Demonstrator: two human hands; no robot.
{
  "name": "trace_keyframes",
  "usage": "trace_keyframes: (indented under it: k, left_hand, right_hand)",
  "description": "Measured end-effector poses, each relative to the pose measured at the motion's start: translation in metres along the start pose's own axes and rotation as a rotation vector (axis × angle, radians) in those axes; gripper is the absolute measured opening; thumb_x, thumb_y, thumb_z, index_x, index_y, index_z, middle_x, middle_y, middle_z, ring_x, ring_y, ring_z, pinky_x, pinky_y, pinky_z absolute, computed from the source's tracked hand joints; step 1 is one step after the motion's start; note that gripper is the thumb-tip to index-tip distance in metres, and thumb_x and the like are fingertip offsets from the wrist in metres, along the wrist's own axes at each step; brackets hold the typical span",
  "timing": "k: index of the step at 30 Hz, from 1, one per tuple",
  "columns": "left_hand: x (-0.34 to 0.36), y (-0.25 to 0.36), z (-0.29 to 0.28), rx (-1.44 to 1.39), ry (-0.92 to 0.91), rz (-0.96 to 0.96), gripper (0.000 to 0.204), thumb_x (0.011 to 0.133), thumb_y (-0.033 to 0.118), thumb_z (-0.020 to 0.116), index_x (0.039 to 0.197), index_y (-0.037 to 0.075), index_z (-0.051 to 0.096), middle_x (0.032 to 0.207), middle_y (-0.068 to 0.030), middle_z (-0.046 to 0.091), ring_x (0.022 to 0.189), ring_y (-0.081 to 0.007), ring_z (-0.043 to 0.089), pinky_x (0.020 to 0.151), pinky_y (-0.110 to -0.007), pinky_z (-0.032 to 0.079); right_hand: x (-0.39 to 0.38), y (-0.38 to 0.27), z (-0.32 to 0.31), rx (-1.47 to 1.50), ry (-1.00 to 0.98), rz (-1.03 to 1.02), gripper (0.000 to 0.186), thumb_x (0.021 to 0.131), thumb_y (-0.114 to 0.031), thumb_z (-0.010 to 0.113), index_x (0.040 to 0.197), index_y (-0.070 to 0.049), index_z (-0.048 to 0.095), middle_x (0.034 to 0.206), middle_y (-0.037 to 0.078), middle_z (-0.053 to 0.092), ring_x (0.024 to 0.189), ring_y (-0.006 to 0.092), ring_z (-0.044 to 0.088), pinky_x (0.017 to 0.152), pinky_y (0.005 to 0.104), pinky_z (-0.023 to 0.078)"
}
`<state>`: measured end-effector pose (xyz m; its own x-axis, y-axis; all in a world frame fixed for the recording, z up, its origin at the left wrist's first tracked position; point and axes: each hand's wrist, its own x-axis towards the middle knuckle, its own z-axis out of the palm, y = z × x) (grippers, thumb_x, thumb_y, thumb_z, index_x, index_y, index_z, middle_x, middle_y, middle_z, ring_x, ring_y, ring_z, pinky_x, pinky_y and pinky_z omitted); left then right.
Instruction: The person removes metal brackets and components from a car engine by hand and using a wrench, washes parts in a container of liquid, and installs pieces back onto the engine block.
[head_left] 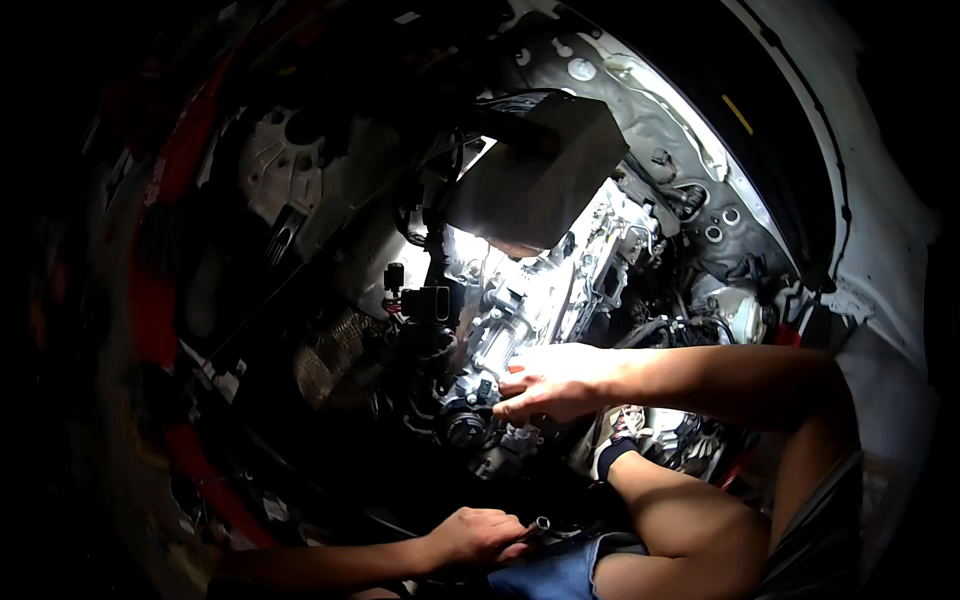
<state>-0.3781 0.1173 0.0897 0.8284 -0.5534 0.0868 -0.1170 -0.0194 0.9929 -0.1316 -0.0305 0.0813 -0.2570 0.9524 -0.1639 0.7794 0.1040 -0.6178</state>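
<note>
My right hand [558,388] reaches in from the right over the brightly lit metal engine [540,300]. Its fingers point left and are slightly apart, close to small fittings by a black round cap [465,430]. I see nothing held in it, though the fingers' underside is hidden. Low in the view, my left hand [478,535] is closed around a socket wrench [542,523], whose round hollow metal end sticks out past the thumb. That hand is beside the blue denim [550,573] on my lap.
A dark box-shaped cover [545,170] hangs over the engine's far part. Black connectors [428,303] with wires dangle left of it. My shoe [620,425] rests among parts in the engine bay. Red bodywork [155,300] curves along the left; a pale fender [885,250] borders the right.
</note>
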Motion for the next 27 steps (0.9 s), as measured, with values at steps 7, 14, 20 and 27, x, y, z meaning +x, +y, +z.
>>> trace_keyframes:
  k: [7,14,20,27]
  left_hand:
    - [-0.020,0.004,-0.002,-0.824,-0.004,-0.634,0.028,0.101,0.026,0.054,0.088,0.003,0.062,0.068,0.0017,0.055,0.059,-0.0056,0.048,0.054,-0.023,0.040]
    - [0.027,0.004,-0.027,-0.701,0.254,-0.502,0.038,0.102,0.039,0.050,0.090,0.004,0.060,0.065,0.0020,0.053,0.056,-0.0040,0.048,0.052,-0.019,0.038]
    - [0.098,0.000,-0.050,-0.296,0.264,-0.459,0.038,0.102,0.030,0.053,0.079,0.000,0.058,0.060,-0.0026,0.053,0.056,-0.0093,0.048,0.053,-0.027,0.040]
    - [0.236,-0.042,-0.061,-0.080,0.483,-0.195,0.042,0.101,0.040,0.052,0.088,0.002,0.065,0.065,-0.0022,0.054,0.058,-0.0082,0.046,0.051,-0.028,0.036]
  right_hand:
    - [0.012,0.000,0.018,0.138,0.200,0.279,0.033,0.073,-0.005,0.058,0.105,-0.012,0.063,0.088,0.011,0.056,0.086,0.0330,0.058,0.071,0.0426,0.048]
    - [-0.002,-0.009,0.020,0.176,0.027,0.465,0.030,0.080,-0.007,0.062,0.110,-0.006,0.063,0.100,0.011,0.058,0.095,0.0337,0.057,0.081,0.0412,0.049]
    - [-0.040,-0.051,-0.014,1.157,0.623,0.863,0.036,0.102,-0.034,0.052,0.104,0.000,0.065,0.070,0.000,0.058,0.068,0.0090,0.051,0.065,0.0288,0.047]
    - [-0.110,-0.009,-0.105,0.538,0.568,1.007,0.011,0.090,-0.010,0.066,0.091,0.001,0.063,0.079,0.014,0.070,0.072,0.0171,0.069,0.064,0.0347,0.051]
